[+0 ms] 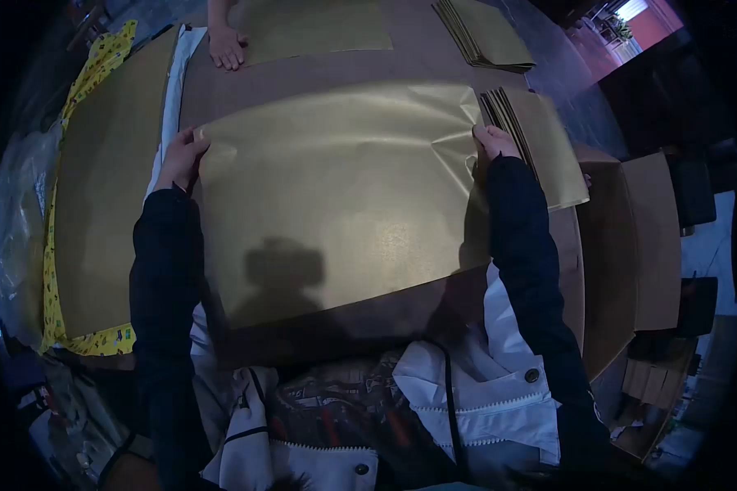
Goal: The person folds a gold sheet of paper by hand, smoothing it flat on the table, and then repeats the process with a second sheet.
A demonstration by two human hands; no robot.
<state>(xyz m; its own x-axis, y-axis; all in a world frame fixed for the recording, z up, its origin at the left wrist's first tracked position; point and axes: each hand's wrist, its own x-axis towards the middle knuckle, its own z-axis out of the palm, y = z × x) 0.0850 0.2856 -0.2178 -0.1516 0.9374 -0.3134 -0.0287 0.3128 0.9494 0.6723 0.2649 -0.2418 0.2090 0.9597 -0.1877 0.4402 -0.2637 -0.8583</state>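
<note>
Gold sheet [344,188] spans the gap between the two sets of fingers, and its likeliest trouble, I judge, is creasing. Sharp folds fan inward from the right fingers [484,134], so a harder squeeze or an uneven pull there could set lasting marks or start a tear. Too light a pinch might let a corner slip. The sheet's near edge also slants, lower below the left fingers [199,146] than below the right, so it could be laid down crooked.

Both sets of fingers are closed on the sheet, left and right each pinching a side near the far corner. Most of it lies on the wearer's side of the fingers, over the tabletop [221,92]. Just beside the right fingers is a folded gold stack [553,143], which a sideways swing might knock. Beyond the left fingers, another person's hand [227,49] rests by a farther gold sheet [327,29], apart from the held one.
</note>
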